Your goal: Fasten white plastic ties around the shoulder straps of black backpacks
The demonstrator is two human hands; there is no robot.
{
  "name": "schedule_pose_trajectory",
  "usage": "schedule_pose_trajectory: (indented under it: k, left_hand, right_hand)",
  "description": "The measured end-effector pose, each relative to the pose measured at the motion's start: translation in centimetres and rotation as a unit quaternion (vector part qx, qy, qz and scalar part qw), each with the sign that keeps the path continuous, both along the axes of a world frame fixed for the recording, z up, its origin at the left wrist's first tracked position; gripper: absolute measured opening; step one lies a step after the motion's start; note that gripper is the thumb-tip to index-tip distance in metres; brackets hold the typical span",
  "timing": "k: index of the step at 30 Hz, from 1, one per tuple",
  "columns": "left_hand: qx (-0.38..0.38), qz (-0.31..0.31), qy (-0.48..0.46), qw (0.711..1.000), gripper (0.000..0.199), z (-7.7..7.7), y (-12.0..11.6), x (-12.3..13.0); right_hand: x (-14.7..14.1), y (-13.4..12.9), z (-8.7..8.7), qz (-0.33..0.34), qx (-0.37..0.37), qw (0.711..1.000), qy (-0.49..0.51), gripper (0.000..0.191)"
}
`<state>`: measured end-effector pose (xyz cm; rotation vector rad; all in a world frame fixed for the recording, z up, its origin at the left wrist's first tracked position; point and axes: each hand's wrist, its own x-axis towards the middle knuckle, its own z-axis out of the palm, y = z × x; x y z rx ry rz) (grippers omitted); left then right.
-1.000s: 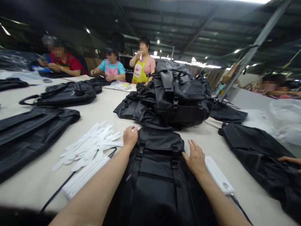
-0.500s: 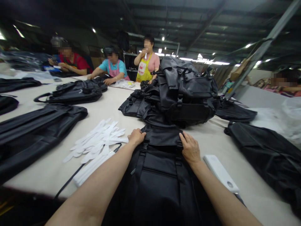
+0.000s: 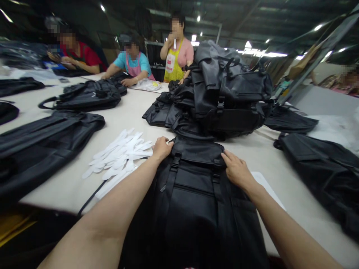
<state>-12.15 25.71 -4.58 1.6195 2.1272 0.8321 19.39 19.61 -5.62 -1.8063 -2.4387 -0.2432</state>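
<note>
A black backpack [image 3: 187, 201] lies flat on the table in front of me, its top flap and buckled straps facing up. My left hand [image 3: 161, 148] is curled over the flap's upper left corner. My right hand [image 3: 237, 170] lies across the flap's right edge, fingers bent onto it. Beyond the bag's top edge rises a tall stack of black backpacks [image 3: 224, 89]. Left of my left hand lies a loose pile of white strips [image 3: 120, 155]. My left forearm hides part of a white bundle [image 3: 113, 183].
A cream work table [image 3: 126, 116] holds several more black bags on both sides. A white flat object [image 3: 265, 185] sits beside my right forearm. Several co-workers [image 3: 131, 61] sit or stand beyond the table's far end, and a steel post [image 3: 316, 59] stands at the back right.
The whole scene has shifted down and tilted in view as my head moved. My right hand has moved farther onto the flap, and both hands remain on the backpack.
</note>
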Motion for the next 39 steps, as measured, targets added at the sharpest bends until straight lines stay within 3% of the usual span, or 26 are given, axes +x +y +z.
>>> schedule_pose_trajectory:
  k: [2, 5, 6, 8, 10, 13, 16, 18, 21, 24, 26, 29, 31, 35, 39]
  left_hand:
    - [0.06, -0.088, 0.036, 0.994, 0.04, 0.8, -2.1, -0.6]
    - [0.088, -0.292, 0.115, 0.946, 0.044, 0.2, -5.5, -0.9]
    - [0.072, -0.33, 0.135, 0.932, 0.045, -0.2, -6.3, -0.8]
    - [0.044, -0.34, 0.154, 0.927, 0.044, -0.9, -7.3, -0.5]
    - [0.064, -0.324, 0.149, 0.932, 0.045, -0.7, -7.8, -0.4]
    - [0.14, -0.26, 0.101, 0.95, 0.049, 0.9, -9.6, -1.8]
    - [0.158, -0.134, 0.024, 0.978, 0.048, 1.7, -14.5, -4.5]
    - [0.103, -0.069, -0.044, 0.991, 0.048, 0.8, -19.2, -6.1]
    - [-0.006, 0.004, -0.14, 0.99, 0.053, -2.2, -26.0, -7.2]
    - [-0.025, 0.03, -0.145, 0.989, 0.058, -5.4, -30.1, -6.4]
    - [-0.017, 0.052, -0.139, 0.989, 0.065, -6.7, -31.2, -5.3]
    - [-0.008, 0.091, -0.145, 0.985, 0.076, -7.5, -31.3, -3.7]
    - [0.016, 0.106, -0.139, 0.985, 0.079, -7.4, -31.1, -3.0]
    - [0.05, 0.11, -0.133, 0.984, 0.078, -7.0, -30.9, -2.7]
    - [0.045, 0.104, -0.18, 0.977, 0.072, -6.4, -31.2, -3.0]
  right_hand:
    - [0.1, -0.8, -0.6, 0.017, 0.014, 0.999, 0.035, 0.051]
    - [-0.3, -1.2, -2.9, -0.003, -0.031, 0.997, 0.075, 0.055]
    - [-0.5, -1.1, -3.6, -0.01, -0.046, 0.995, 0.082, 0.056]
    - [-0.5, -0.9, -4.2, -0.01, -0.053, 0.995, 0.086, 0.057]
    - [-0.1, -1.2, -3.6, -0.001, -0.028, 0.996, 0.083, 0.057]
    - [1.5, -3.6, -1.8, -0.012, 0.038, 0.994, 0.097, 0.054]
    - [3.7, -8.5, -0.8, -0.052, 0.061, 0.988, 0.133, 0.053]
    - [5.0, -12.4, -1.2, -0.109, 0.031, 0.979, 0.168, 0.053]
    - [5.8, -17.1, -2.5, -0.196, -0.041, 0.953, 0.229, 0.055]
    - [5.5, -19.1, -3.4, -0.246, -0.081, 0.93, 0.262, 0.057]
    - [5.0, -19.1, -3.4, -0.268, -0.088, 0.922, 0.266, 0.061]
    - [4.5, -18.3, -2.6, -0.304, -0.113, 0.896, 0.302, 0.061]
    - [4.4, -18.1, -1.8, -0.304, -0.148, 0.851, 0.402, 0.052]
    - [4.2, -18.0, 0.3, -0.236, -0.228, 0.715, 0.618, 0.039]
    - [3.7, -17.4, 3.3, -0.212, -0.263, 0.674, 0.657, 0.036]
